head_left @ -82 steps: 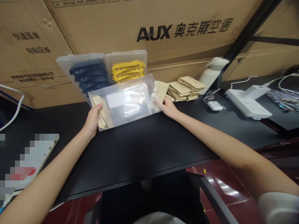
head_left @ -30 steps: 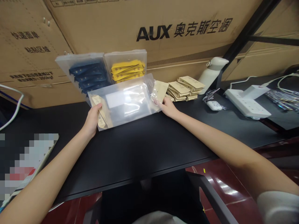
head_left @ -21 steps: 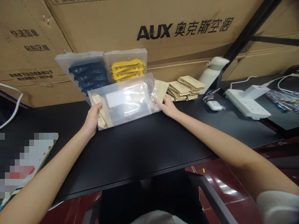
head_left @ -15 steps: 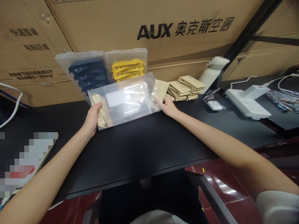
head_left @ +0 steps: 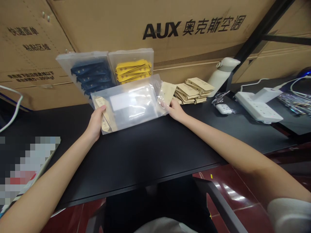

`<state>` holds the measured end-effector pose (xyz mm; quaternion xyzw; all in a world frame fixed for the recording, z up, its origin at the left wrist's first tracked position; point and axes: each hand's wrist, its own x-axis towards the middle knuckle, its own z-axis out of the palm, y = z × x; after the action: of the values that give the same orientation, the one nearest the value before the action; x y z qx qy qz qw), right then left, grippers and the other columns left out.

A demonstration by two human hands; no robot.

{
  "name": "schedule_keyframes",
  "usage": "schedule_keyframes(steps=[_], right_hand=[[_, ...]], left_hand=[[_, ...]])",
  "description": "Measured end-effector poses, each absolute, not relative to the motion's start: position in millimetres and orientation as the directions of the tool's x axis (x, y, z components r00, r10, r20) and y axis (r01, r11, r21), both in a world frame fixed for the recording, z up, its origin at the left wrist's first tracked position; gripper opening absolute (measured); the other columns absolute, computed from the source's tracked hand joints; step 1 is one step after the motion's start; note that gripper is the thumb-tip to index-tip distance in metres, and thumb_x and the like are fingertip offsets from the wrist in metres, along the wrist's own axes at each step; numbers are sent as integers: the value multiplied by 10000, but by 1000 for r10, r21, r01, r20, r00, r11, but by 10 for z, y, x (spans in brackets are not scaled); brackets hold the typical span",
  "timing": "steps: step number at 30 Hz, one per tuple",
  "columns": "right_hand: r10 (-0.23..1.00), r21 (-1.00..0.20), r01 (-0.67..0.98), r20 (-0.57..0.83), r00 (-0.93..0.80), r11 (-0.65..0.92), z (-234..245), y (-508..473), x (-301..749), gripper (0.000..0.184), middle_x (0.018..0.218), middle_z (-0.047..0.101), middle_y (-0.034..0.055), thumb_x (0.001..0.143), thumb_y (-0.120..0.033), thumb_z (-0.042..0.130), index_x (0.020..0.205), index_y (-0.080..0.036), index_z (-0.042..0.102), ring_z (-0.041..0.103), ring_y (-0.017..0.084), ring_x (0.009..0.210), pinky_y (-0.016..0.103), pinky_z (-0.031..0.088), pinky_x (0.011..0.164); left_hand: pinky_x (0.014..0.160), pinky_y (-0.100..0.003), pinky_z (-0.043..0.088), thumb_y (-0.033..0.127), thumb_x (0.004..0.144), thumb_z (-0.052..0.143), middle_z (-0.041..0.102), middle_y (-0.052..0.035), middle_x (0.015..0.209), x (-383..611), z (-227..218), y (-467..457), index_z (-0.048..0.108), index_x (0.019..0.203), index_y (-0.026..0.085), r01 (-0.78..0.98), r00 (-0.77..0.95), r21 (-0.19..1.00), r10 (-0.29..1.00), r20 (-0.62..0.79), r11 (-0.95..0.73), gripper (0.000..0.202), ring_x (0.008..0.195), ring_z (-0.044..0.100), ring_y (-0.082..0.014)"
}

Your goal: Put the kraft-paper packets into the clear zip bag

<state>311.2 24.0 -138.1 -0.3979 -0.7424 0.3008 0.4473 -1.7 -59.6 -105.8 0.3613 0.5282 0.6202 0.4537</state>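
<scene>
A clear plastic box (head_left: 133,103) is held tilted above the black table by both of my hands. My left hand (head_left: 95,123) grips its left end, where a few kraft paper packets (head_left: 107,116) stand inside. At the right end, my right hand (head_left: 176,110) pinches a single kraft paper packet (head_left: 168,92) beside the box's rounded flap. Whether that packet is partly inside the box I cannot tell. Just right of this hand lie stacks of more kraft packets (head_left: 191,90).
Behind stand two clear boxes, one with dark blue packets (head_left: 93,77), one with yellow packets (head_left: 133,69). To the right are a white bottle (head_left: 223,74), an earphone case (head_left: 224,109) and a power strip (head_left: 259,106). A large cardboard box (head_left: 109,29) backs the table (head_left: 136,155).
</scene>
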Motion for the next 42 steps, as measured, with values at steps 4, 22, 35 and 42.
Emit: schedule_keyframes(steps=[4, 22, 35, 42], right_hand=[[863, -802, 328, 424, -276, 499, -1376, 231, 3111, 683, 1141, 715, 126, 762, -767, 560, 1045, -163, 707, 641, 343, 1119, 520, 491, 1009], [856, -803, 314, 426, -293, 507, -1389, 244, 3117, 645, 1123, 719, 117, 787, -735, 561, 1048, -164, 707, 661, 329, 1056, 500, 504, 984], [829, -776, 305, 473, -298, 552, -1383, 253, 3118, 652, 1113, 718, 137, 791, -737, 558, 1009, -139, 701, 665, 332, 1036, 508, 507, 974], [827, -774, 306, 469, -311, 554, -1395, 273, 3131, 604, 1040, 729, 116, 791, -736, 564, 954, -172, 706, 670, 311, 984, 491, 527, 946]], left_hand=[[820, -321, 587, 251, 885, 524, 769, -48, 859, -5, -1044, -600, 676, 1041, 108, -187, -332, 982, 943, -35, -30, 261, 941, 713, -245], [825, -355, 590, 251, 897, 505, 732, -34, 696, 5, -1014, -603, 660, 966, 123, -187, -334, 982, 940, -61, -3, 213, 880, 731, -260], [849, -368, 591, 236, 897, 498, 715, -20, 639, 12, -1017, -601, 662, 973, 111, -184, -329, 983, 943, -46, -16, 220, 836, 746, -244], [875, -366, 582, 240, 899, 503, 723, -22, 652, -1, -1020, -605, 668, 967, 111, -185, -338, 983, 940, -45, -20, 221, 818, 748, -229]])
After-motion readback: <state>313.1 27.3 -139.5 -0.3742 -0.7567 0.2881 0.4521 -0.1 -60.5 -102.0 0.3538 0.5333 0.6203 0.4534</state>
